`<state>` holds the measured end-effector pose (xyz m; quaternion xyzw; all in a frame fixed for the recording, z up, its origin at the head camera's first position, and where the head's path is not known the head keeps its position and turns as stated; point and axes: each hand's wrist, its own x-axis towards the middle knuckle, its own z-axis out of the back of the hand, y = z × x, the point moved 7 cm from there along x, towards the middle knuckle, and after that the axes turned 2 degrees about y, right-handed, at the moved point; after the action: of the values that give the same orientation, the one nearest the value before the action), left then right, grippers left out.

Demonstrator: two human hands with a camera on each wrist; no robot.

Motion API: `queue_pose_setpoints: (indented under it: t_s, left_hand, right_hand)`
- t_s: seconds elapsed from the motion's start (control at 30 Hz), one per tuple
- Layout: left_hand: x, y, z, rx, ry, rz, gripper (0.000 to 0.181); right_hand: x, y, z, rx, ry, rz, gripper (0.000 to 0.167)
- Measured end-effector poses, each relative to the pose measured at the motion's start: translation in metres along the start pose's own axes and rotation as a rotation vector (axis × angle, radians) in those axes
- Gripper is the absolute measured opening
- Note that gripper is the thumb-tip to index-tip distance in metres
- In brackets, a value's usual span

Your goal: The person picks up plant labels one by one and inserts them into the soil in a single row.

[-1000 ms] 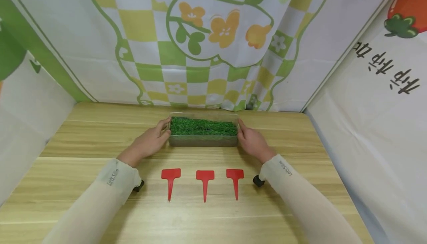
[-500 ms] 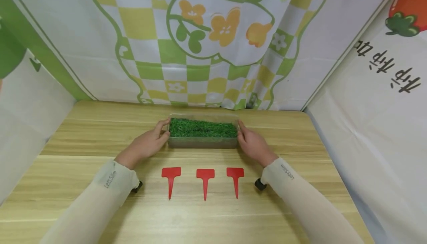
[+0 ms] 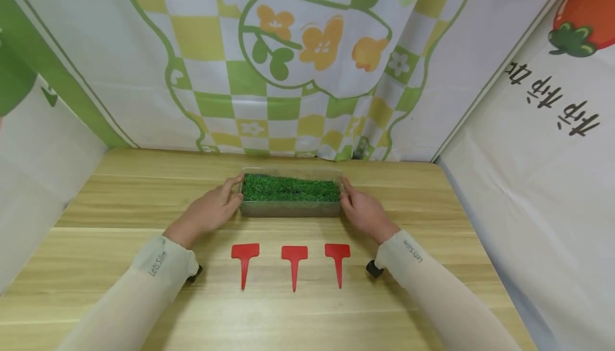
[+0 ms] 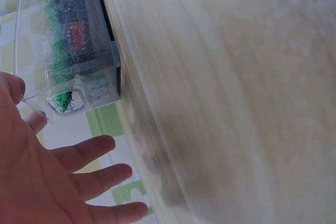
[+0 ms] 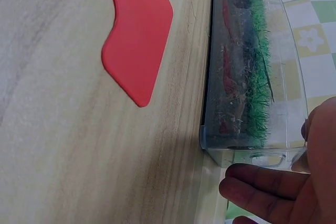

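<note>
I see left hand (image 3: 209,212) and right hand (image 3: 366,212) pinching opposite ends of the clear rectangular grass-topped box (image 3: 290,210), some fingers extended; it's near the wooden table (image 3: 115,191)'s back edge. Gap separates three red T-shaped tags (image 3: 294,254).

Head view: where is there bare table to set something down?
Bare: between the left sleeve and right sleeve, in front of the red tags; a wide patch from left sleeve to table edge; narrower outside the right sleeve. Crowded: the centre, where left hand and right hand hold the clear container, tags in front.
</note>
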<state>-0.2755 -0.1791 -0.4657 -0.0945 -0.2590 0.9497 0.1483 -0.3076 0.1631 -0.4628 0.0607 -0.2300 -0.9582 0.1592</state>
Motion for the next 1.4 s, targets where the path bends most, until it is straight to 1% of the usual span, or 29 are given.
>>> queue_pose_setpoints:
  t_s: [0.27, 0.47, 0.67, 0.77, 0.87, 1.0, 1.07, 1.1, 1.17, 1.23, 1.33, 1.4]
  left_hand:
    - [-0.002, 0.001, -0.004, -0.043, 0.031, 0.022, 0.065]
    - [-0.003, 0.003, -0.006, -0.026, 0.035, 0.025, 0.065]
    - [-0.002, 0.003, -0.006, -0.010, 0.041, 0.027, 0.065]
    - [-0.001, 0.004, -0.004, -0.004, 0.037, 0.027, 0.065]
    - [-0.001, 0.004, -0.003, -0.002, 0.035, 0.027, 0.065]
    - [-0.001, 0.004, -0.003, -0.003, 0.047, 0.027, 0.065]
    - [-0.001, 0.003, -0.003, -0.005, 0.053, 0.030, 0.065]
    - [-0.001, 0.004, -0.003, -0.006, 0.056, 0.031, 0.065]
    - [-0.001, 0.004, -0.004, -0.001, 0.062, 0.031, 0.065]
    - [0.000, 0.004, -0.004, 0.001, 0.065, 0.034, 0.065]
    - [0.000, 0.005, -0.005, 0.011, 0.068, 0.033, 0.065]
    - [0.000, 0.005, -0.004, 0.014, 0.067, 0.031, 0.065]
  right_hand:
    - [-0.003, 0.000, 0.002, -0.009, 0.012, -0.009, 0.057]
    - [-0.005, 0.000, 0.003, -0.030, 0.016, -0.016, 0.057]
    - [-0.007, 0.002, 0.006, -0.110, -0.012, 0.026, 0.060]
    - [-0.009, 0.004, 0.009, -0.140, -0.050, 0.051, 0.061]
    - [-0.012, 0.010, 0.015, -0.157, -0.132, 0.096, 0.058]
    - [-0.022, 0.032, 0.026, -0.189, -0.273, 0.221, 0.047]
    - [-0.028, 0.045, 0.027, -0.207, -0.316, 0.290, 0.039]
    - [-0.032, 0.052, 0.026, -0.218, -0.324, 0.325, 0.035]
    - [-0.038, 0.065, 0.020, -0.246, -0.304, 0.390, 0.031]
    - [-0.044, 0.078, 0.012, -0.278, -0.249, 0.454, 0.030]
    - [-0.054, 0.095, -0.003, -0.330, -0.130, 0.536, 0.034]
    - [-0.060, 0.104, -0.013, -0.357, -0.045, 0.563, 0.038]
